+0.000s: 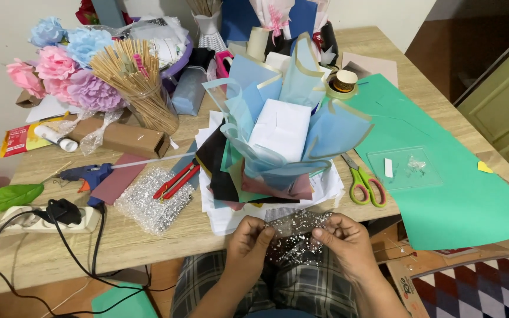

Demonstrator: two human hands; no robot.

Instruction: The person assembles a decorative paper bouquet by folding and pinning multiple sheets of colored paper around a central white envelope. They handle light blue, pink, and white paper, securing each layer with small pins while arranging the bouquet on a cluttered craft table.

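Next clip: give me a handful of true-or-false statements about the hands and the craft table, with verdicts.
1. Both hands, left hand and right hand, hold a clear sheet of small beads. True.
2. The green-handled scissors lie on the floor. False: they lie on the table, at the edge of the green paper sheet.
3. The blue glue gun lies left of the blue paper bouquet wrap. True.
4. The jar of wooden sticks has tipped over. False: it stands upright.
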